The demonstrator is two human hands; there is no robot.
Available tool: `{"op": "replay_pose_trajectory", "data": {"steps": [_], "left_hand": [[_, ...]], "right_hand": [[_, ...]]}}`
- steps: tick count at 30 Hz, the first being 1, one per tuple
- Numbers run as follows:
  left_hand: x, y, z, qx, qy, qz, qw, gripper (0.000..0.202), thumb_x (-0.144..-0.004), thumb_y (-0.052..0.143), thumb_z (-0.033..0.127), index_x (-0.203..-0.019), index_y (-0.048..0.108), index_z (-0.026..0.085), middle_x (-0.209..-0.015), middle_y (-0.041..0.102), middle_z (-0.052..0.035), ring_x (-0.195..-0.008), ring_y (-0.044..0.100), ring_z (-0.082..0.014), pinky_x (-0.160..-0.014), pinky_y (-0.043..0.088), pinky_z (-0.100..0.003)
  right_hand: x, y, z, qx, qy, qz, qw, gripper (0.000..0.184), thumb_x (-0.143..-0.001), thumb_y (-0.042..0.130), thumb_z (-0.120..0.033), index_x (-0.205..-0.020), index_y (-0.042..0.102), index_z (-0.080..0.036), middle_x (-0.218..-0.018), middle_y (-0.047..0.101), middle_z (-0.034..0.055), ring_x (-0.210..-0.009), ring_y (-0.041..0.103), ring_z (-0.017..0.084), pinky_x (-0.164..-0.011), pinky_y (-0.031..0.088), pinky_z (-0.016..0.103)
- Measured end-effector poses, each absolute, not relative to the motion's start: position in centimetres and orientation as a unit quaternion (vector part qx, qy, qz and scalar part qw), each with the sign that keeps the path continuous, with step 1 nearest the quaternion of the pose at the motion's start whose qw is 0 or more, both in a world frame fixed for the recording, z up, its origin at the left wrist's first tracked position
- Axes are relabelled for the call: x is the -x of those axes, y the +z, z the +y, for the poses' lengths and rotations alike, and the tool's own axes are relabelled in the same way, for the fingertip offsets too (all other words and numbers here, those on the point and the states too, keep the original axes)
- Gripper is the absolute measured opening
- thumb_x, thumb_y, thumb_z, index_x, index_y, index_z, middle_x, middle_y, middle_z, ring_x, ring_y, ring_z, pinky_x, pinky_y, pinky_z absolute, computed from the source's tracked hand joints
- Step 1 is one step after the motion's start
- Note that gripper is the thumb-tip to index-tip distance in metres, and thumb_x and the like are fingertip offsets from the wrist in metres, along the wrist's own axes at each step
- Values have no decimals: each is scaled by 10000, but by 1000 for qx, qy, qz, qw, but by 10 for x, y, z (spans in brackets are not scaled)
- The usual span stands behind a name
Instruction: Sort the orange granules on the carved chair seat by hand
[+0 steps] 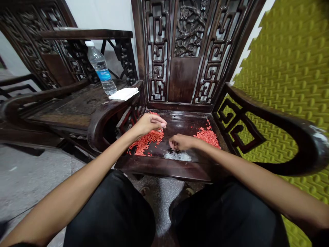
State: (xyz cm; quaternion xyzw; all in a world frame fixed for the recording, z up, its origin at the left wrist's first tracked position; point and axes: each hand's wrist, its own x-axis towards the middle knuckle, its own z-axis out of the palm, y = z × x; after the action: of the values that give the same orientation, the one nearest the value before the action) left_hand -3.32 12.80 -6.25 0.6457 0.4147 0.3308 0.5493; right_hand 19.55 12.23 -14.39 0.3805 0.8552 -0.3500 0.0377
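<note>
A dark wooden chair seat [174, 123] carries loose heaps of small bits. Over the left heap of small orange-red pieces [145, 144], my left hand [151, 124] hovers with thumb and fingers drawn together in a pinch; anything between the tips is too small to make out. My right hand [182, 141] is curled closed just behind a small heap of whitish, clear-looking bits [178, 156] near the seat's front edge. What its fingers hold, if anything, is hidden. Beyond my right wrist lies a second heap of orange-red pieces [207, 136].
Left of the seat, a clear water bottle [102, 70] with a blue label and some white folded paper [124, 93] stand on a dark wooden side table [69, 106]. A curved armrest [305, 137] borders the right side, against yellow-green textured matting [290, 61]. The carved chair back [183, 75] rises behind.
</note>
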Motion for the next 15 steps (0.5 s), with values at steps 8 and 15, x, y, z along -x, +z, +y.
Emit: {"op": "replay_pose_trajectory", "data": {"steps": [8,15], "left_hand": [[38,-60,130,-641,334,437,535,216,-724,885,215,-885,797,100,-806,790,-83,-696,693,-130,-745,594,-288],[36,-57,125,-631,335,439,545,184,-728,869,174,-878,794,98,-777,783,-69,-666,682,-119,-716,584,-272]], "right_hand": [[-197,-143,127,-404,-391,827,13,358,-661,576,32,-930,746,-132,-769,786,32,-711,720,144,-614,469,181],[-198,-136,126,-403,-374,835,-18,299,-677,552,30,-810,770,-125,-736,773,32,-628,670,125,-597,444,188]]}}
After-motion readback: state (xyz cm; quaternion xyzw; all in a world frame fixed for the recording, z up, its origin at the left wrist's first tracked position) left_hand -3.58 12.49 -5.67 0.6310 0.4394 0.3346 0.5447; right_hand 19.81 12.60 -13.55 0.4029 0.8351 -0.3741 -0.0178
